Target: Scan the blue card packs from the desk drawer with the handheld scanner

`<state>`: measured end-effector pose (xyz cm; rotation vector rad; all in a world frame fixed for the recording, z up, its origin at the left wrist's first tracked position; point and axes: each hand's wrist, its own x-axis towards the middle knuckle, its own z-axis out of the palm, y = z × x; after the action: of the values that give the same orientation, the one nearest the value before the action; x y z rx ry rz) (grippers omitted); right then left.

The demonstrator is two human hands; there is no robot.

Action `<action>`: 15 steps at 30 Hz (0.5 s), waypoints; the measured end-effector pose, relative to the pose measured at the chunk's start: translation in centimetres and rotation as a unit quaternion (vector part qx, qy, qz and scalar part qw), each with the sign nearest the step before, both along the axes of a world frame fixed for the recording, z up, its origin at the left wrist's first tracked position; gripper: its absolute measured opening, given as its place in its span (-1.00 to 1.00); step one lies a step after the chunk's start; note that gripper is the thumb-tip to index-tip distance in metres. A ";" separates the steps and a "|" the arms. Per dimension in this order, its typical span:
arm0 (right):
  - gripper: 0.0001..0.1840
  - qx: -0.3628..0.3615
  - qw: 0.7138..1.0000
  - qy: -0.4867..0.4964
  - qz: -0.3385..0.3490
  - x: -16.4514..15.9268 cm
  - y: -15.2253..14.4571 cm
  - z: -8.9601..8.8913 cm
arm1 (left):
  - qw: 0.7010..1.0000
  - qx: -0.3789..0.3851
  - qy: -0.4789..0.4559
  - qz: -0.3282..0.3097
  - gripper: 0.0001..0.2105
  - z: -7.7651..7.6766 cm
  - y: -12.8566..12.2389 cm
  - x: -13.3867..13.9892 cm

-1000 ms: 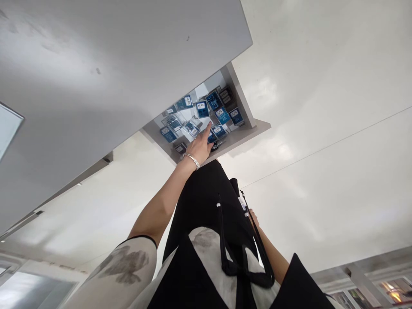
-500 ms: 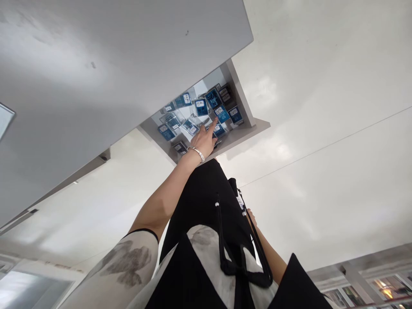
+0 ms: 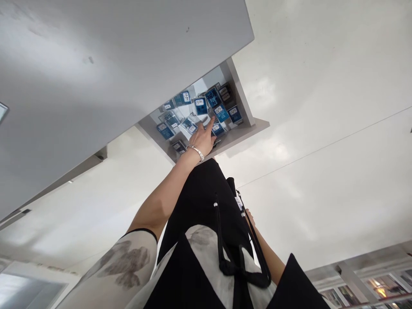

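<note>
My left hand (image 3: 203, 139), with a silver bracelet (image 3: 196, 151) at its wrist, reaches into an open drawer (image 3: 243, 92). Its fingers are spread and hold nothing I can see. The index fingertip is beside a small blue packet with a white label (image 3: 220, 112), and another blue packet (image 3: 217, 127) lies by the thumb side. Several more flat, clear-cased packets lie scattered around, among them a dark one (image 3: 178, 146) left of the wrist. My right hand (image 3: 250, 216) hangs low at my side, mostly hidden behind clothing cords; a black thing with a white label (image 3: 238, 203) shows beside it.
A grey countertop (image 3: 128, 56) overhangs the far part of the drawer. Pale glossy floor (image 3: 322, 141) with a thin seam spreads to the right. Shelving with glass fronts (image 3: 357, 292) stands at the lower right.
My left hand has shifted very slightly back and left within the drawer, and the index fingertip has slid a little off the labelled blue packet. The right hand looks unchanged.
</note>
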<state>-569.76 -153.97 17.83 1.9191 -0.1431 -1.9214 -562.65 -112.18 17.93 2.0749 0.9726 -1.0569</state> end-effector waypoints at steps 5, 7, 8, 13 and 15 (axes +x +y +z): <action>-0.53 -0.002 1.000 -0.005 -0.009 0.2 0.1 0.0 | 1.000 -0.004 -0.002 -0.002 -0.29 0.2 0.1 -1.2; -0.53 -0.004 1.000 -0.004 -0.008 0.3 0.1 0.0 | 1.000 -0.006 -0.017 -0.018 -0.31 0.2 0.0 -1.5; -0.53 -0.005 1.000 -0.003 -0.007 0.4 0.1 0.0 | 0.999 -0.010 -0.021 -0.026 -0.31 0.2 -0.1 -1.6; -0.56 -0.008 1.000 -0.002 0.004 0.4 0.0 0.0 | 0.998 -0.028 -0.014 -0.047 -0.33 0.3 0.0 -1.4; -0.56 0.002 1.000 -0.003 0.013 0.5 0.0 0.0 | 0.999 -0.021 -0.010 -0.047 -0.35 0.4 0.4 -1.7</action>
<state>-569.30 -154.01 17.83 1.9207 -0.1160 -1.9012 -564.31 -111.83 18.35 2.1100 0.8434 -1.0934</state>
